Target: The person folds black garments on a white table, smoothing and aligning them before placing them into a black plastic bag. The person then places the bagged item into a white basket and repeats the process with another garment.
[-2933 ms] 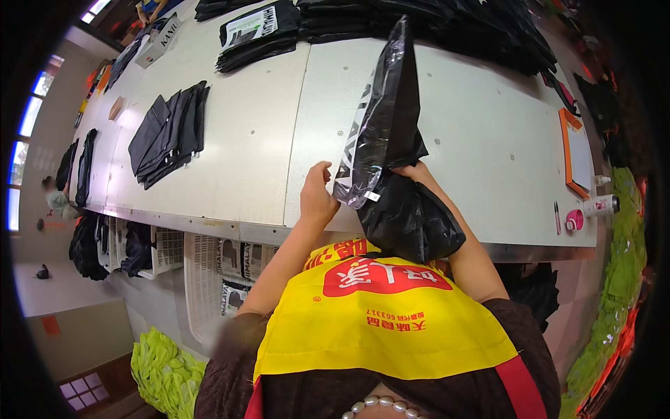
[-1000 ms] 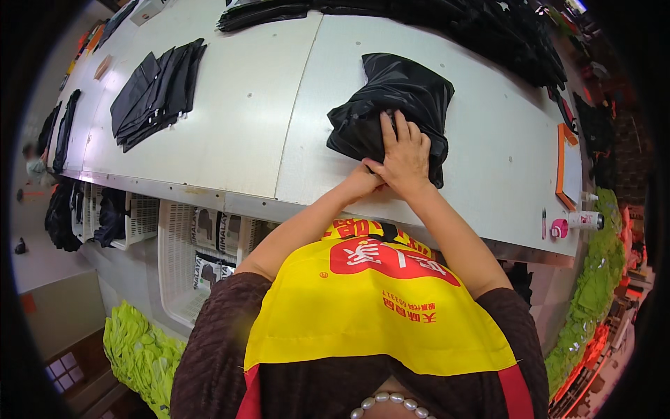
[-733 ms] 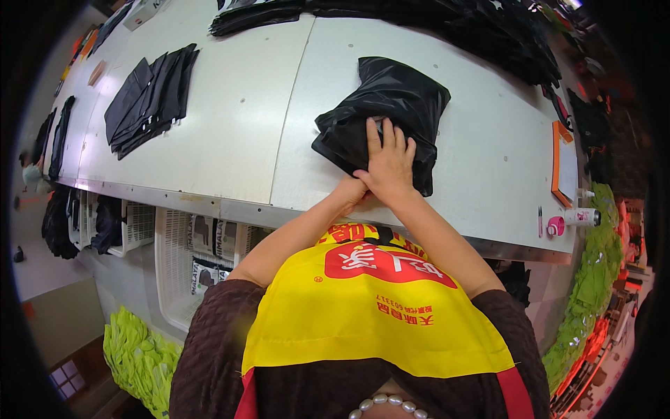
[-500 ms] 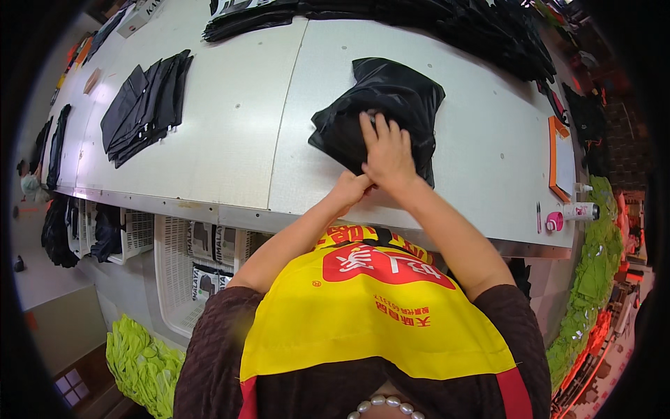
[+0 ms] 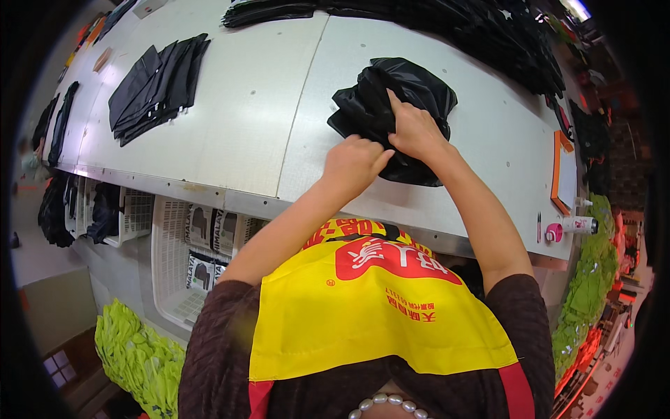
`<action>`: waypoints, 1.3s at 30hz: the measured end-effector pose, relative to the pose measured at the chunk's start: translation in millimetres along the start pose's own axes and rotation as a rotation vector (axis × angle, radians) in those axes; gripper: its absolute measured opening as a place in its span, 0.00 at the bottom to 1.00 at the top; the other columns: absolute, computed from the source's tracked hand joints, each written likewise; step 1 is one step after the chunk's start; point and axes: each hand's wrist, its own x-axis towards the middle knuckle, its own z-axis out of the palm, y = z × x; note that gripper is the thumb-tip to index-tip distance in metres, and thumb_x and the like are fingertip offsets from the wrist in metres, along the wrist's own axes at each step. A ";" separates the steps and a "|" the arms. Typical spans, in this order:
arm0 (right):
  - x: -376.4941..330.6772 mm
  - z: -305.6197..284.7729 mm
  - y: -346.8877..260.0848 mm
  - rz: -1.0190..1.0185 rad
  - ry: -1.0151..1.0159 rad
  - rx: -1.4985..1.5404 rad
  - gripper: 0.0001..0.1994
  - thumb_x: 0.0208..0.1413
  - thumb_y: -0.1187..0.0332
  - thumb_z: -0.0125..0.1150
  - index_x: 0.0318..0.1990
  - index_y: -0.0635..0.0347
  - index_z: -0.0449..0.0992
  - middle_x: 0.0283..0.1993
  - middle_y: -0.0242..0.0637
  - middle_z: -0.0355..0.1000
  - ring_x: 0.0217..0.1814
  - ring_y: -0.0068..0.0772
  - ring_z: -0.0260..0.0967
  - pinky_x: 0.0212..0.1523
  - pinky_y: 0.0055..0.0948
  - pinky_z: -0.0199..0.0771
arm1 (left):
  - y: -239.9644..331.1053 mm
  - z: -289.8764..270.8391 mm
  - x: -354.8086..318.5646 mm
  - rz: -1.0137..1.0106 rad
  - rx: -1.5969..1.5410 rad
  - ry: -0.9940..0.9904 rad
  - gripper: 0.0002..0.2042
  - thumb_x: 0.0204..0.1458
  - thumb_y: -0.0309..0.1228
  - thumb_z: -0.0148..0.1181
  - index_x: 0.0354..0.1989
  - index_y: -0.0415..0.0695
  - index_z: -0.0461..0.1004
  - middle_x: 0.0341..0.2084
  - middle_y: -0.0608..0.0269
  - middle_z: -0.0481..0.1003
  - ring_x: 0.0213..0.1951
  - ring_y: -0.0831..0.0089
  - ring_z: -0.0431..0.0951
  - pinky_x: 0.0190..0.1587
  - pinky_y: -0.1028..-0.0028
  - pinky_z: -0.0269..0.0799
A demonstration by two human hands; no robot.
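Note:
A crumpled, shiny black cloth bundle (image 5: 419, 84), perhaps a garment, lies on the white table (image 5: 244, 126) in front of me. At its near left edge my left hand (image 5: 354, 162) is closed, fingers curled around the cloth. My right hand (image 5: 417, 129) grips a fold on top of the bundle; its index finger points away from me along the fold and the other fingers are bent. Part of the cloth is hidden beneath both hands.
Folded black pieces (image 5: 157, 87) lie in a fanned stack to the left. A long black pile (image 5: 474, 35) lines the far side. At right are an orange-edged box (image 5: 562, 171) and a bottle (image 5: 579, 225). White plastic baskets (image 5: 162, 265) stand below the table edge.
My left hand has moved up and forward onto the cloth. The right hand has shifted right, its spread fingers now bent around a fold. The bundle's left part is gathered up more.

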 end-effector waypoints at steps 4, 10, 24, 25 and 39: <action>1.2 -1.7 -3.4 -0.046 -0.019 -0.017 0.39 0.40 0.75 0.60 0.64 0.64 0.52 0.41 0.55 0.70 0.41 0.56 0.71 0.43 0.44 0.72 | -38.1 56.9 9.6 0.274 0.414 0.017 0.08 0.49 0.31 0.52 0.23 0.45 0.76 0.26 0.65 0.76 0.35 0.67 0.74 0.42 0.66 0.65; -21.0 -4.8 9.3 0.044 -0.030 -0.144 0.39 0.44 0.75 0.57 0.66 0.52 0.49 0.41 0.52 0.69 0.39 0.53 0.72 0.38 0.43 0.74 | -15.6 21.8 7.4 0.263 0.444 -0.253 0.05 0.47 0.32 0.55 0.27 0.48 0.77 0.32 0.67 0.75 0.36 0.71 0.73 0.40 0.68 0.62; -47.8 50.7 32.1 -0.440 -0.147 -0.679 0.25 0.52 0.68 0.51 0.60 0.43 0.65 0.31 0.37 0.68 0.27 0.29 0.67 0.23 0.22 0.69 | -21.8 14.3 -2.7 0.467 0.294 -0.134 0.09 0.43 0.36 0.60 0.16 0.49 0.72 0.17 0.68 0.72 0.28 0.70 0.73 0.31 0.70 0.62; -43.8 48.9 31.1 -0.456 -0.191 -0.690 0.24 0.52 0.68 0.51 0.60 0.44 0.65 0.31 0.37 0.68 0.27 0.29 0.68 0.23 0.22 0.69 | -22.8 13.4 -2.2 0.442 0.234 -0.140 0.08 0.43 0.35 0.61 0.16 0.49 0.72 0.18 0.68 0.71 0.28 0.70 0.73 0.31 0.70 0.63; 28.4 27.4 -10.6 -0.350 -0.398 0.243 0.26 0.43 0.75 0.51 0.56 0.59 0.66 0.47 0.51 0.72 0.49 0.51 0.69 0.46 0.39 0.70 | -46.9 29.7 -12.8 0.409 0.177 -0.071 0.05 0.40 0.32 0.62 0.21 0.47 0.72 0.23 0.65 0.71 0.32 0.68 0.71 0.34 0.70 0.67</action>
